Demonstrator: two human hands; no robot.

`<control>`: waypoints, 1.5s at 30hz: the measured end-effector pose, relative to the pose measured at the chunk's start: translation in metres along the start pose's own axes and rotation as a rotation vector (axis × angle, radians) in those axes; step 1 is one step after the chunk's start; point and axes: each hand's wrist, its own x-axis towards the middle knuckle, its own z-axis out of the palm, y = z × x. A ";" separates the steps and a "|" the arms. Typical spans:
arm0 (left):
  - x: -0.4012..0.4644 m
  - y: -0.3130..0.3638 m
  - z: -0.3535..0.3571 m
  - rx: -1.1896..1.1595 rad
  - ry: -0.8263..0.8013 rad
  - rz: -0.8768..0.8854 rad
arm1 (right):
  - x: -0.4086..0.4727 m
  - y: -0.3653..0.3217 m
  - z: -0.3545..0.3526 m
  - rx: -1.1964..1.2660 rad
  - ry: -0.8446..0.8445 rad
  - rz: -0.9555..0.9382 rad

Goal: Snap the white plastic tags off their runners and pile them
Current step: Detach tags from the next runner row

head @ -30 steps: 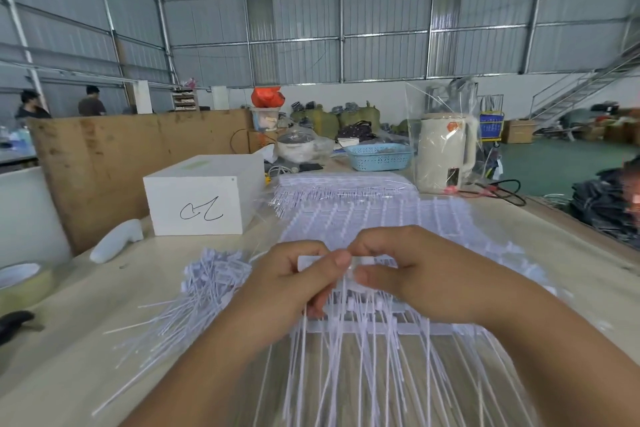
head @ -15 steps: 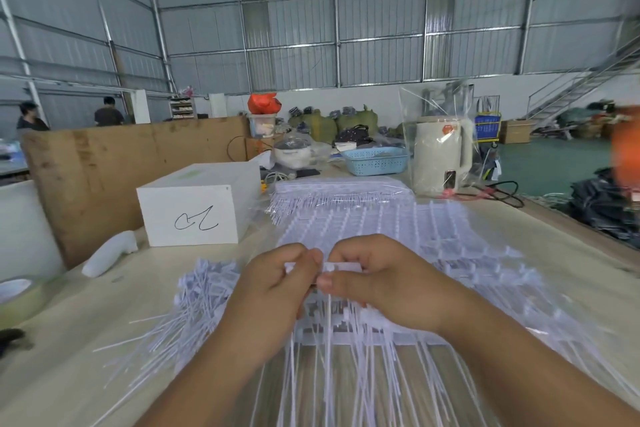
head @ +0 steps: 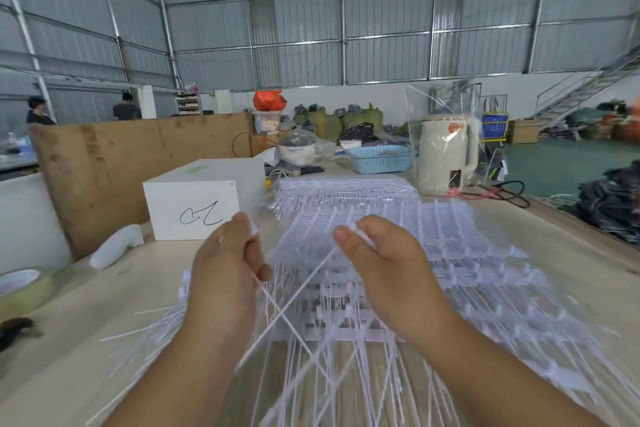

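Left hand [head: 228,263] pinching white tag [head: 277,308], right hand [head: 384,260] pinching another

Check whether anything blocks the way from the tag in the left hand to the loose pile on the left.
Nothing visible does. The left hand pinches a tag, and the pile of loose tags lies just below and left of it on the table, with only open air between.

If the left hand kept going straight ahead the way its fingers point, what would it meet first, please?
Probably the white box with the scribble. The left hand, pinching a white tag, points up and away toward it, though depth is unclear.
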 end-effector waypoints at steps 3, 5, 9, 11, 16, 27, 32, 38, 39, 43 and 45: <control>0.005 0.001 -0.007 0.138 -0.031 0.043 | -0.007 0.001 -0.012 0.018 -0.203 0.034; -0.003 -0.001 -0.002 0.260 -0.135 0.058 | -0.011 0.001 -0.013 0.016 -0.312 0.054; -0.022 0.000 0.010 0.304 -0.477 -0.015 | -0.013 0.001 -0.012 -0.125 -0.389 -0.043; -0.027 0.002 0.013 0.278 -0.561 -0.049 | -0.014 0.001 -0.012 -0.183 -0.401 -0.088; -0.028 0.000 0.012 0.292 -0.673 -0.071 | -0.013 0.001 -0.011 -0.284 -0.403 -0.118; -0.024 -0.007 0.005 0.453 -0.638 0.181 | -0.010 0.007 -0.012 -0.254 -0.451 -0.081; -0.019 -0.007 0.001 0.388 -0.544 0.121 | -0.007 0.011 -0.018 -0.194 -0.434 -0.081; -0.016 -0.007 -0.001 0.425 -0.640 0.062 | -0.005 0.016 -0.017 -0.256 -0.476 -0.099; -0.016 -0.008 0.000 0.431 -0.610 0.079 | -0.005 0.016 -0.017 -0.264 -0.463 -0.103; -0.023 -0.012 0.009 0.361 -0.444 0.116 | -0.005 0.014 -0.011 -0.257 -0.335 -0.132; -0.027 -0.013 0.015 0.277 -0.369 0.092 | -0.006 0.011 -0.003 -0.233 -0.230 -0.145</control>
